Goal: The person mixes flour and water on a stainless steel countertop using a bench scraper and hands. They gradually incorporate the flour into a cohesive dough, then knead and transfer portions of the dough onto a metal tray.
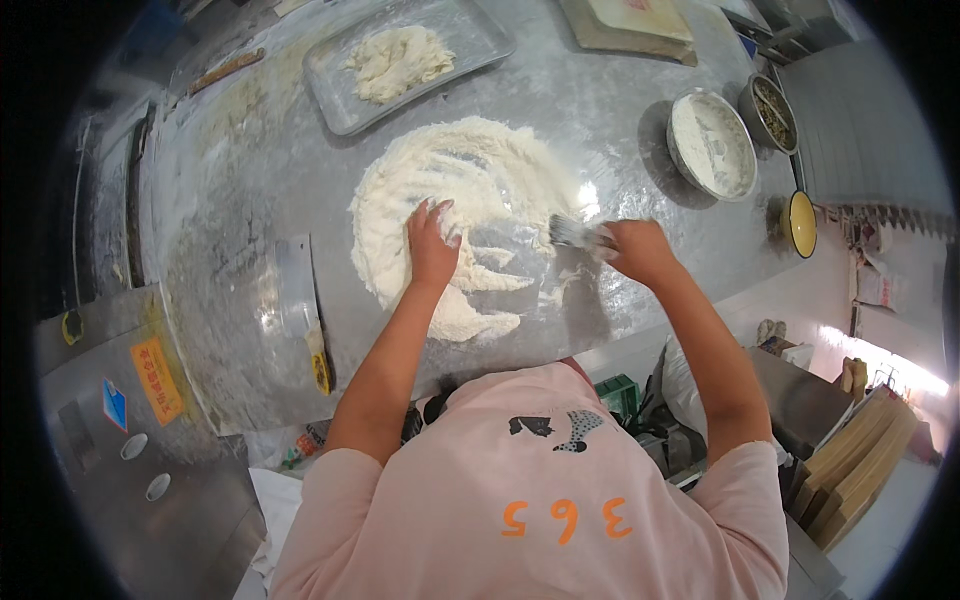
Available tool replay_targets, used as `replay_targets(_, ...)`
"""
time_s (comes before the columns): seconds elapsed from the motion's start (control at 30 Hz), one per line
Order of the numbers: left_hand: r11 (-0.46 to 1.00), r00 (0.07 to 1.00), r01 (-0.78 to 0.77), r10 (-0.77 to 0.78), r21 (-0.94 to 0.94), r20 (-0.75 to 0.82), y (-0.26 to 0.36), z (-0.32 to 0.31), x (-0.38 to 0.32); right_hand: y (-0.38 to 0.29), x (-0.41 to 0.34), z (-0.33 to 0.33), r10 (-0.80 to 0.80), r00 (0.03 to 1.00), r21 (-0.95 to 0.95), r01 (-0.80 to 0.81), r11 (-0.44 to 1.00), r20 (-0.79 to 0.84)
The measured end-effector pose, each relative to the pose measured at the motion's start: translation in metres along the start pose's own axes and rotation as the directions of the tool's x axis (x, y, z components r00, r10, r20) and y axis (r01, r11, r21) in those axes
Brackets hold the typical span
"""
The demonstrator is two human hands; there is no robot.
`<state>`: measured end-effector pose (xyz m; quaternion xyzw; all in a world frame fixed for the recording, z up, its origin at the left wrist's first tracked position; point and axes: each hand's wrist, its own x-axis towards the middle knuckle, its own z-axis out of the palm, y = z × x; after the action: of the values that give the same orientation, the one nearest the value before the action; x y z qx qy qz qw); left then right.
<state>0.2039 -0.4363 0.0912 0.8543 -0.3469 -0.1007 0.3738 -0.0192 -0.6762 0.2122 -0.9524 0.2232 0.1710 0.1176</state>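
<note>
A broad ring of white flour point(390, 202) is spread over the metal worktop point(480, 90), with streaks of bare metal showing inside it. My left hand point(435, 244) lies on the left part of the flour, its fingertips dusted white and a little apart. At the flour's right edge, my right hand point(637, 247) grips a grey scraper point(571, 232). The scraper is blurred, so its exact shape is unclear. Some flour clings to the fingers around it.
A metal tray point(330, 105) holding a lump of dough point(401, 64) stands beyond the flour. To the right are a steel bowl of flour point(712, 146), a bowl of chopped filling point(771, 112) and a yellow ladle point(801, 223). A broad-bladed knife point(300, 292) lies left.
</note>
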Motion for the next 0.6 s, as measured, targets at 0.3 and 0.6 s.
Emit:
replay_targets(0.3, 0.999, 1.000, 0.001, -0.002, -0.037, -0.014, -0.004, -0.001, 0.009, -0.109, 0.114, 0.010, -0.311, 0.946, -0.053, 0.307, 0.950, -0.094)
replay_targets(0.6, 0.997, 0.999, 0.027, -0.025, -0.070, 0.037, -0.006, -0.021, 0.020, -0.077, 0.088, -0.037, -0.321, 0.946, -0.128, 0.313, 0.941, -0.051)
